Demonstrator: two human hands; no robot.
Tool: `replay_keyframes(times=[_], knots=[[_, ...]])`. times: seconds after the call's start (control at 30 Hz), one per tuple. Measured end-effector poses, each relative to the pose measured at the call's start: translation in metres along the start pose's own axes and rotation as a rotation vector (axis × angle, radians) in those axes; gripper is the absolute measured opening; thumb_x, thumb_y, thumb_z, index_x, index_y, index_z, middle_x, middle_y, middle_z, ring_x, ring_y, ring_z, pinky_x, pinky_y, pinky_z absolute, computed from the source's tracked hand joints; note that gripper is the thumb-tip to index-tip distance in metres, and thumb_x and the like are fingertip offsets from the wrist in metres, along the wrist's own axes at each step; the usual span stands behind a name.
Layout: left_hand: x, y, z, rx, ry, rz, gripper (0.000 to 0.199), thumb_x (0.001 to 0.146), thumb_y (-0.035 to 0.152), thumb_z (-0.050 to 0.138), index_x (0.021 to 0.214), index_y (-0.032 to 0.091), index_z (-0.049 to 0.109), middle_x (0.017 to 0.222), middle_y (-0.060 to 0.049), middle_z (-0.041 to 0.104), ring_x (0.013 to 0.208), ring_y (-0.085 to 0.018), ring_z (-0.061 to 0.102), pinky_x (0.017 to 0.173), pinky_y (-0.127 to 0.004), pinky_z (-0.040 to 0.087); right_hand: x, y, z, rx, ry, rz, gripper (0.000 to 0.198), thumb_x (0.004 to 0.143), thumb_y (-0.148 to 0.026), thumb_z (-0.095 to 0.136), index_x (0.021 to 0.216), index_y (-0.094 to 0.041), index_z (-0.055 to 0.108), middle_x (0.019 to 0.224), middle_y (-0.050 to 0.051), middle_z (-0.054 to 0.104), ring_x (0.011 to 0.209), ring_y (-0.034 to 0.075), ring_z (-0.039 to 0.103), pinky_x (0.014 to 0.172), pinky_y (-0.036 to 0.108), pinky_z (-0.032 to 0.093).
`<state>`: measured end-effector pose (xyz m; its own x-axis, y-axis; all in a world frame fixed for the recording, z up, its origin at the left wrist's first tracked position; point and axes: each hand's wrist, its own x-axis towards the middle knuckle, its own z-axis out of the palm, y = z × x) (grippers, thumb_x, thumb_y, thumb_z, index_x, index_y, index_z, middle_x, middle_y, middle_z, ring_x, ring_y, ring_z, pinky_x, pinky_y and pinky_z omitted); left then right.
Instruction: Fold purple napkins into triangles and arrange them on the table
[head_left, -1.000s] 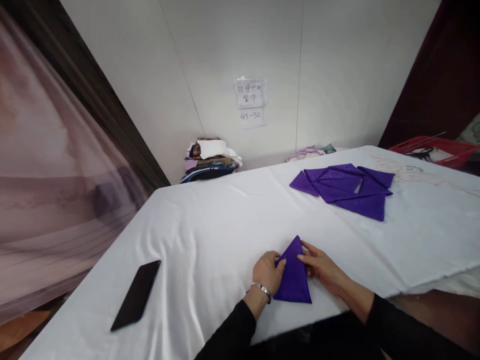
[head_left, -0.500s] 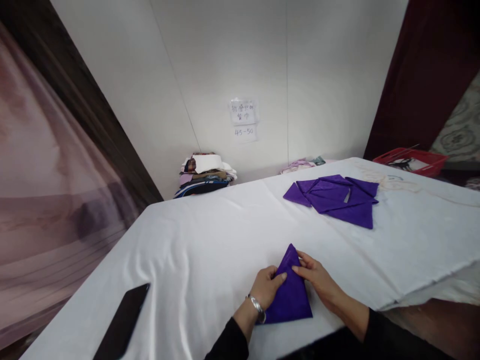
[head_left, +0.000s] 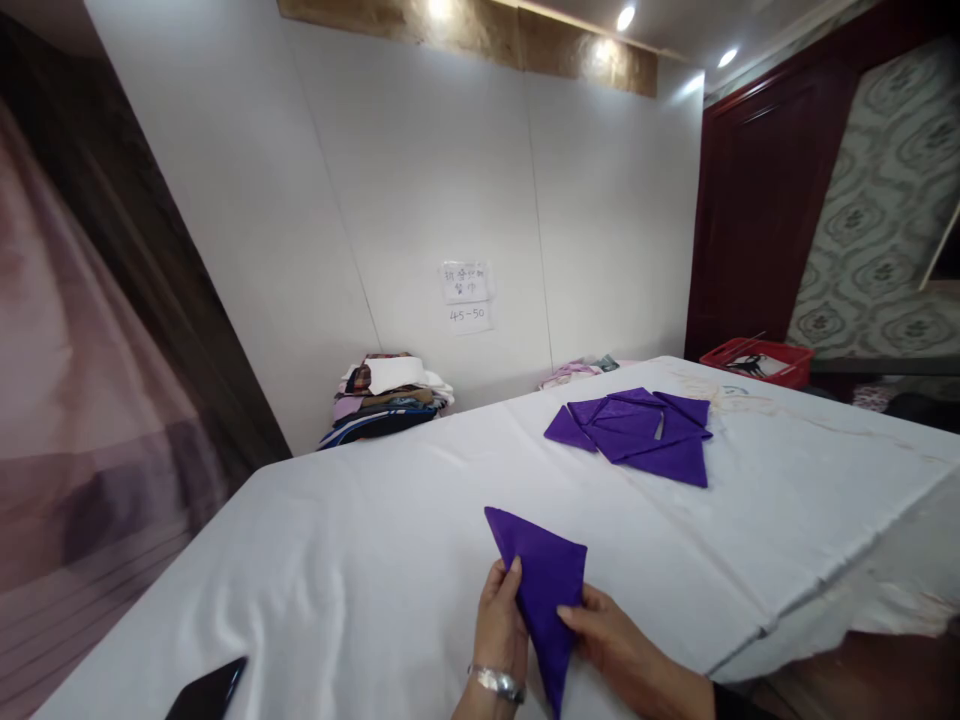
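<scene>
A folded purple cloth napkin (head_left: 546, 575) is held up over the white tablecloth, its points toward the upper left, the upper right and the bottom. My left hand (head_left: 501, 620), with a silver bracelet on the wrist, pinches its left edge, thumb on top. On the right edge, my right hand (head_left: 600, 630) grips it between the thumb in front and fingers behind. Farther off to the right lie more folded purple napkins (head_left: 637, 435), overlapping in a loose ring shape.
The white-covered table (head_left: 390, 530) reaches to a pale wall. A black phone (head_left: 208, 692) lies at the lower left. A pile of folded cloths (head_left: 390, 395) and a red basket (head_left: 791, 372) are at the far side. A handwritten sign (head_left: 466, 297) hangs on the wall.
The napkin in my hands has been turned, so its narrow point now faces down. Both hands still grip it. The view has tilted up, showing ceiling lights.
</scene>
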<state>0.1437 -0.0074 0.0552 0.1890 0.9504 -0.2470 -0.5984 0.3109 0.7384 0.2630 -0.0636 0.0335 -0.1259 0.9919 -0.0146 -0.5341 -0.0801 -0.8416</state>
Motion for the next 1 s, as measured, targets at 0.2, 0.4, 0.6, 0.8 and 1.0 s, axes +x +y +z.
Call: replay_keyframes(times=[0.2,0.4,0.6,0.8,1.0], knots=[[-0.003,0.001,-0.009,0.001,-0.021,0.035,0.029,0.056,0.022,0.076,0.079,0.017,0.059,0.074,0.000,0.068,0.066,-0.013,0.063,0.063,-0.023,0.050,-0.003,0.010,-0.006,-0.013,0.036,0.030,0.035,0.065,-0.030,0.072,0.096,-0.015,0.067,0.089,0.007,0.069,0.082,0.023,0.062,0.079,0.036,0.044],[0.015,0.023,-0.025,0.037,0.107,0.049,0.018,0.066,0.012,0.066,0.081,0.016,0.057,0.076,-0.003,0.068,0.069,-0.014,0.065,0.065,-0.026,0.053,0.010,-0.006,-0.017,-0.164,-0.005,0.084,0.035,0.065,-0.026,0.070,0.097,-0.015,0.065,0.090,0.006,0.069,0.084,0.023,0.062,0.081,0.036,0.044],[0.044,0.042,-0.044,0.481,0.370,0.244,0.024,0.073,0.011,0.061,0.095,0.016,0.054,0.079,-0.003,0.064,0.065,-0.012,0.063,0.065,-0.028,0.052,0.077,-0.024,-0.037,-0.529,0.066,0.001,0.045,0.068,-0.029,0.063,0.110,-0.015,0.058,0.084,0.004,0.068,0.076,0.020,0.063,0.074,0.034,0.048],[0.040,0.038,-0.076,1.080,0.445,0.298,0.021,0.068,0.011,0.062,0.087,0.019,0.060,0.078,-0.002,0.064,0.085,-0.018,0.060,0.085,-0.034,0.044,0.118,-0.015,-0.063,-0.997,0.138,-0.056,0.041,0.066,-0.021,0.056,0.106,-0.018,0.061,0.087,0.004,0.066,0.076,0.019,0.059,0.075,0.033,0.045],[0.027,0.039,-0.081,1.544,0.393,0.400,0.018,0.071,0.012,0.054,0.084,0.021,0.063,0.091,-0.004,0.065,0.102,-0.023,0.052,0.093,-0.039,0.035,0.101,-0.005,-0.072,-1.389,0.041,-0.253,0.030,0.077,-0.024,0.047,0.102,-0.021,0.063,0.097,0.005,0.064,0.082,0.019,0.059,0.079,0.035,0.045]])
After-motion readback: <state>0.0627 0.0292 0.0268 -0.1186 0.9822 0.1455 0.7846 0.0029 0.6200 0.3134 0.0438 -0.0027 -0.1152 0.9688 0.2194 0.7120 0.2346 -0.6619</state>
